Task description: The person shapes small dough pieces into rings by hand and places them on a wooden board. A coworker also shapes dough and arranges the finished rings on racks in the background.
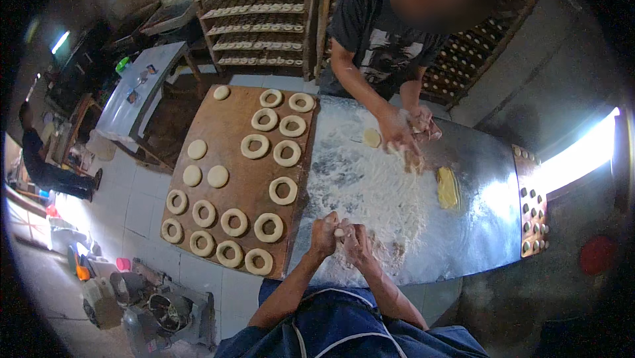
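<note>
Dough piece [339, 233] between left hand [324, 234] and right hand [358, 246], closed narrow around it, over near edge of counter [473, 229]. 15 dough rings [258, 228] and 4 flat discs [197, 149] on wooden board [223, 132] at counter's left edge. Yellow slab [448, 188] toward right edge; co-worker's hands [400, 134] near far edge.

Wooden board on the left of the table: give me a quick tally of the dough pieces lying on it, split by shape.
Dough rings: 15
Flat dough discs with no hole: 4
Total: 19
</note>
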Demonstrator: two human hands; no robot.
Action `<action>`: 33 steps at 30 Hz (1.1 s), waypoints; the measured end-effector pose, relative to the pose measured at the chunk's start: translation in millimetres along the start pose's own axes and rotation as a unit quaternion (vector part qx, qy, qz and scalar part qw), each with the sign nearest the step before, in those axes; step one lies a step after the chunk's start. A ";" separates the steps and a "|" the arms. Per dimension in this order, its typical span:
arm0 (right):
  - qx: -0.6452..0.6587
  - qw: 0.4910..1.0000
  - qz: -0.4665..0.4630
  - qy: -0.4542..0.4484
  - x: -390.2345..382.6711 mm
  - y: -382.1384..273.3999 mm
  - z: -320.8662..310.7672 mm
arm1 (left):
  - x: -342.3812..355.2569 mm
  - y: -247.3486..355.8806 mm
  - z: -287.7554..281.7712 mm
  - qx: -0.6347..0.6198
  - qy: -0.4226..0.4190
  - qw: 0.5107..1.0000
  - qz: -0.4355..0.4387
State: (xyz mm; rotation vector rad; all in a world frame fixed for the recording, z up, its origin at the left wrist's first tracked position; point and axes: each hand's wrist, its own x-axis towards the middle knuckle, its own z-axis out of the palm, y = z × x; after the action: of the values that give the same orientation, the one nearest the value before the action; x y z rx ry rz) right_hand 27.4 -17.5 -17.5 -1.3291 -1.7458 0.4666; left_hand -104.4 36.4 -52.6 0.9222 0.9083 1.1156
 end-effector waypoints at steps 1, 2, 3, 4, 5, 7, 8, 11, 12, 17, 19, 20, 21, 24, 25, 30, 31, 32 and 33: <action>-0.020 0.999 -0.030 0.019 5.7 -14.1 -1.9 | -0.1 5.4 -1.0 -0.135 0.007 0.991 -0.012; -0.001 0.991 0.099 -0.088 23.3 -30.7 -8.1 | -0.3 10.7 -3.1 -0.257 0.018 0.966 -0.022; 0.013 0.955 0.228 -0.188 45.0 -42.5 -16.5 | -5.1 49.5 15.9 -0.255 0.111 0.958 -0.070; 0.002 0.968 0.181 -0.174 27.3 -18.2 -2.1 | -4.8 50.5 7.7 -0.212 0.079 0.969 -0.102; -0.010 0.978 0.134 -0.161 10.7 5.6 13.1 | -4.3 49.3 -1.8 -0.168 0.046 0.976 -0.133; 0.006 0.986 0.129 -0.102 4.0 12.3 32.4 | 0.6 49.2 -22.8 0.229 0.037 0.961 0.154; 0.021 0.989 0.126 -0.071 12.9 -1.7 36.6 | 1.8 33.3 -31.9 0.087 0.006 0.991 0.099; 0.056 0.990 0.125 -0.028 40.8 -42.5 42.9 | 1.5 30.7 -48.5 -0.116 0.011 0.993 0.034; 0.071 0.979 0.165 -0.097 53.6 -52.5 39.8 | -2.6 41.6 -52.5 -0.146 0.021 0.989 0.031; -0.052 0.989 -0.142 -0.003 46.1 -49.7 85.1 | 2.3 35.1 -100.7 -0.185 -0.013 0.981 0.052; -0.045 0.985 -0.125 -0.111 32.5 -15.5 104.3 | -3.3 74.0 -101.8 -0.062 0.069 0.996 -0.008; -0.014 0.986 -0.101 -0.135 39.1 -19.2 110.9 | -5.0 87.9 -105.9 0.000 0.111 0.993 -0.036; 0.015 0.985 -0.075 -0.155 46.5 -22.3 117.3 | -5.3 84.7 -118.0 0.167 0.094 0.979 0.072; 0.121 0.978 0.029 -0.168 85.4 -70.2 123.7 | -2.4 68.5 -156.3 0.050 0.095 0.993 0.040; 0.116 0.974 0.037 -0.192 84.7 -70.7 128.9 | 0.7 72.4 -163.6 -0.093 0.080 0.992 -0.028; 0.384 0.865 0.189 -0.262 120.4 -74.9 151.3 | 11.2 87.5 -197.2 0.178 0.158 0.965 0.109; 0.337 0.890 0.146 -0.272 146.3 -97.8 141.9 | 14.0 109.2 -196.5 0.035 0.196 0.979 0.033; 0.288 0.911 0.101 -0.278 171.7 -119.2 132.0 | 17.5 137.0 -193.9 -0.108 0.228 0.967 -0.040; 0.208 0.918 0.141 -0.308 190.1 -132.3 123.0 | 20.3 171.4 -197.3 0.038 0.212 0.971 -0.103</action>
State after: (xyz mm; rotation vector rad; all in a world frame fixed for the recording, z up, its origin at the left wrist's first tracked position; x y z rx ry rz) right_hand -159.7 132.7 88.3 -1.1886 -1.7902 1.4666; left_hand -338.3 115.2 35.6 0.6392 1.3725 1.1224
